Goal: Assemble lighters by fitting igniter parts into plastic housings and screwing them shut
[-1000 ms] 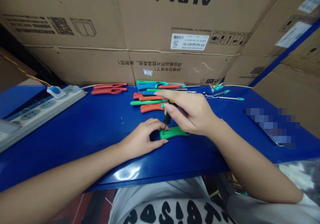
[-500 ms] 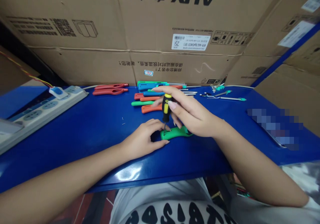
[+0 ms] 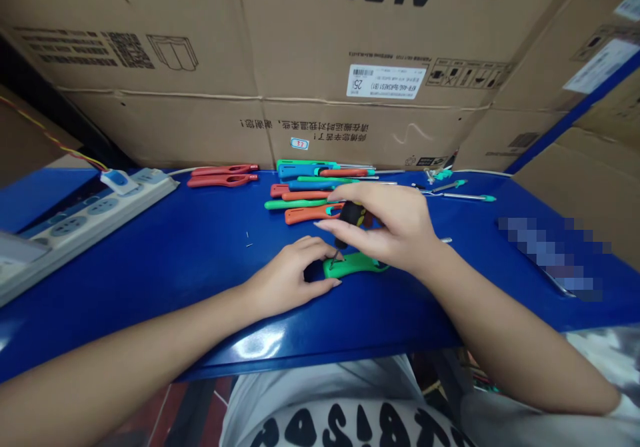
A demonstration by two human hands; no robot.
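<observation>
My left hand [image 3: 287, 274] holds the end of a green stick lighter [image 3: 356, 264] flat on the table between thumb and fingers. In my right hand [image 3: 395, 224] is a black and yellow screwdriver [image 3: 351, 218], gripped by its handle. Its shaft leans toward the right, with the tip at the lighter's left end. The lighter's far right end is partly hidden by my right hand. Two tiny screws [image 3: 249, 240] lie on the table left of the lighter.
Several colored stick lighters [image 3: 310, 217] lie behind my hands, with red handle shells [image 3: 223, 180] to their left. Metal lighter tubes [image 3: 463, 197] lie at the back right. A power strip [image 3: 85, 217] runs along the left; a blurred-out dark object [image 3: 543, 260] lies right. Cardboard [image 3: 310, 80] stands behind.
The screwdriver has gone from nearly upright to tilted right, and my right hand has shifted right, its fingers now wrapped around the handle. My left hand still holds the green lighter.
</observation>
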